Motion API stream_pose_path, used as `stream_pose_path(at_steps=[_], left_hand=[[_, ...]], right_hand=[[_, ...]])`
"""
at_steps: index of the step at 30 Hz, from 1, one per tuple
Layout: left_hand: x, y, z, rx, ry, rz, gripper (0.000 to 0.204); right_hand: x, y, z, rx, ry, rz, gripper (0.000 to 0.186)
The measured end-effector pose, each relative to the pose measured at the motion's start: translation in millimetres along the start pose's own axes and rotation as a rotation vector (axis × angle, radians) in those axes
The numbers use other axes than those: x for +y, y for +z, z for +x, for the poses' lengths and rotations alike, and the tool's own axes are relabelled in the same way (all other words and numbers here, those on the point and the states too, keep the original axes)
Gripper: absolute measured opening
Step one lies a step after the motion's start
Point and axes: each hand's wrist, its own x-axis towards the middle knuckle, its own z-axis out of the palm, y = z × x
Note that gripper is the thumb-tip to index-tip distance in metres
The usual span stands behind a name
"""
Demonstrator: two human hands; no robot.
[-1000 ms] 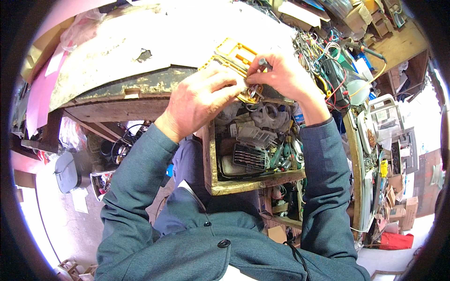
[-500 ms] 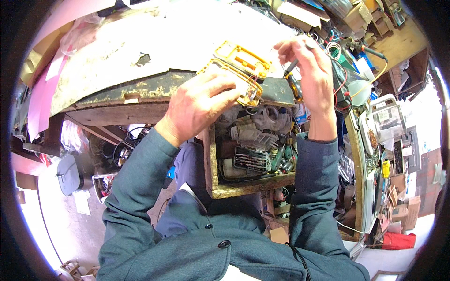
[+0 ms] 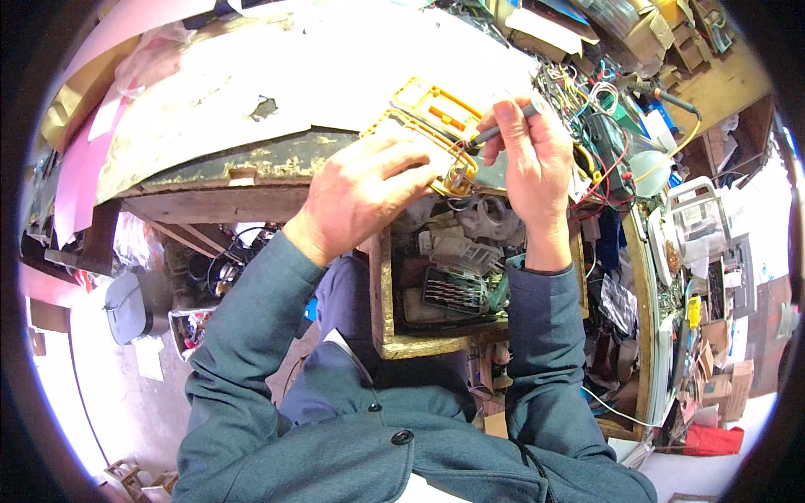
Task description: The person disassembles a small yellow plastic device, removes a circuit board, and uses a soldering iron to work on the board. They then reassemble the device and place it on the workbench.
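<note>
My left hand (image 3: 365, 189) is closed on the near part of a yellow plastic casing (image 3: 453, 180) at the table's front edge. Wires and small metal parts show in the casing's near end; my fingers hide part of it. A second yellow frame part (image 3: 434, 105) lies just beyond on the table. In my right hand (image 3: 537, 159) is a slim dark tool with a grey end (image 3: 503, 130), gripped like a pen. Its tip points down and left at the wired end of the casing; whether it touches cannot be made out.
Below my hands an open wooden drawer (image 3: 436, 345) holds a case of small bits (image 3: 455, 289) and other tools. A paper-covered tabletop (image 3: 210, 126) spreads to the left. Tangled wires (image 3: 599, 92) and a dark device with red leads (image 3: 612, 155) crowd the right.
My right hand has moved left and down from the right side, bringing the dark tool's tip to the casing. My left hand keeps its hold, shifting only slightly.
</note>
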Motion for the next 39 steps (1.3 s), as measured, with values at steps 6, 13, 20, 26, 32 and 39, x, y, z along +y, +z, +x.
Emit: stream_pose_path(at_steps=[6,13,20,26,32,39], left_hand=[[0.4,-1.0,-0.6,-0.009,0.000,0.015,0.027],[0.4,-0.7,0.3,-0.004,0.009,0.019,0.027],[1.5,-0.2,1.7,0.005,0.005,0.017,0.029],[0.2,-0.4,1.4,-0.018,0.013,0.019,0.027],[1.5,-2.9,0.9,-0.013,-0.004,0.027,0.024],[-0.1,-2.1,1.6,0.002,0.034,0.045,0.023]], right_hand=[[1.1,-1.8,-1.8,-0.046,0.009,-0.087,0.026],[2.9,-0.2,-2.0,-0.046,0.021,-0.056,0.025],[-1.7,8.3,0.3,0.033,-0.111,-0.094,0.038],[5.3,-1.8,5.6,-0.091,-0.277,-0.261,0.070],[-18.7,-4.7,1.1,-0.121,-0.061,-0.527,0.073],[-9.1,-0.1,2.6,-0.114,-0.058,-0.208,0.071]])
